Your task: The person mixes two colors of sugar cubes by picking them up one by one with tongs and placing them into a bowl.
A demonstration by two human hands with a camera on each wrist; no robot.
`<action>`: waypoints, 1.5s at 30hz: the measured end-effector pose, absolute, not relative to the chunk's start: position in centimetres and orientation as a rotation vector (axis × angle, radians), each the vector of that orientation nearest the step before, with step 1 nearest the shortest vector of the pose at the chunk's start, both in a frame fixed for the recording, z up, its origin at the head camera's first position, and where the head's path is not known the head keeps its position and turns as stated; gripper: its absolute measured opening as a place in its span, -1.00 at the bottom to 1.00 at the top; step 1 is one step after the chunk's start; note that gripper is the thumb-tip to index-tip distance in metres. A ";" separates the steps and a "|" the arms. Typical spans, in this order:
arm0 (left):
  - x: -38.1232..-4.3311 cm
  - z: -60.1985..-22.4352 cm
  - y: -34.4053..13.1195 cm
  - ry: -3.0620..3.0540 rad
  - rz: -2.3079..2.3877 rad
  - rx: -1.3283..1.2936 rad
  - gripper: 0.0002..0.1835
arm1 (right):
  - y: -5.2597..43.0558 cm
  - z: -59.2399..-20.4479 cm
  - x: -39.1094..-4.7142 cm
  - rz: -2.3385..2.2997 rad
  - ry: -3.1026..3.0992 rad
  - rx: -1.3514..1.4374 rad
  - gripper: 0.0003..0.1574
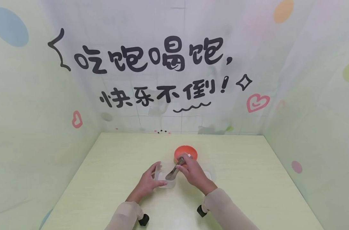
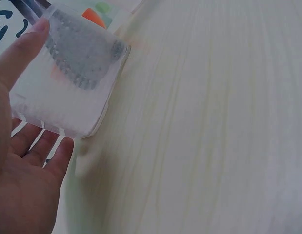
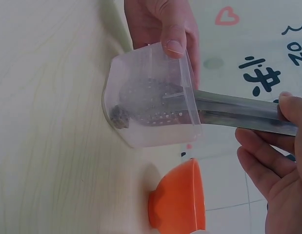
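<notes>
In the head view my left hand [image 1: 145, 184] holds a clear plastic container [image 1: 170, 184], thumb on the near side and fingers round the left side. My right hand [image 1: 195, 172] grips the handle of a metal slotted spoon [image 1: 173, 171]. Its perforated head [image 3: 158, 102] is down inside the container, seen through the wall in the right wrist view. A small dark lump [image 3: 120, 117] lies low in the container beside the spoon head; its kind cannot be made out. Behind the right hand stands an orange bowl [image 1: 192, 152], its inside partly hidden by that hand.
Partly covered by the right forearm, another translucent container [image 1: 211, 172] stands on the pale wooden table [image 1: 119, 153]. Printed wall sheets [image 1: 168, 121] enclose the table at the back and both sides.
</notes>
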State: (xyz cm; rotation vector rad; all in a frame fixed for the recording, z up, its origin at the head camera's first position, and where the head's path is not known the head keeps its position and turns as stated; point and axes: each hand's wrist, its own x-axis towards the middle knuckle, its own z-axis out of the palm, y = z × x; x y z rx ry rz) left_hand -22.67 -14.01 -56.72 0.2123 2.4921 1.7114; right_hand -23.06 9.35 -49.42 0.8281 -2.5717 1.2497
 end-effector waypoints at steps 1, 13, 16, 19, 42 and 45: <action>-22.7 -56.7 -14.0 2.494 1.711 0.211 0.05 | 9.3 -49.4 -23.0 1.233 -2.584 0.830 -0.66; -22.8 -56.8 -14.0 2.509 1.690 0.212 0.04 | 9.3 -49.8 -23.0 1.199 -2.550 0.842 -0.64; -22.8 -56.7 -13.9 2.515 1.680 0.193 0.04 | 9.4 -50.1 -23.1 1.209 -2.514 0.832 -0.63; -22.8 -56.6 -13.9 2.517 1.675 0.182 0.04 | 9.5 -50.3 -23.2 1.252 -2.480 0.819 -0.63; -22.8 -56.6 -14.0 2.492 1.688 0.175 0.03 | 10.5 -49.2 -23.0 1.600 -2.198 0.566 -0.70; -22.8 -56.7 -14.1 2.489 1.693 0.180 0.03 | 10.4 -47.6 -22.1 1.625 -2.192 0.541 -0.70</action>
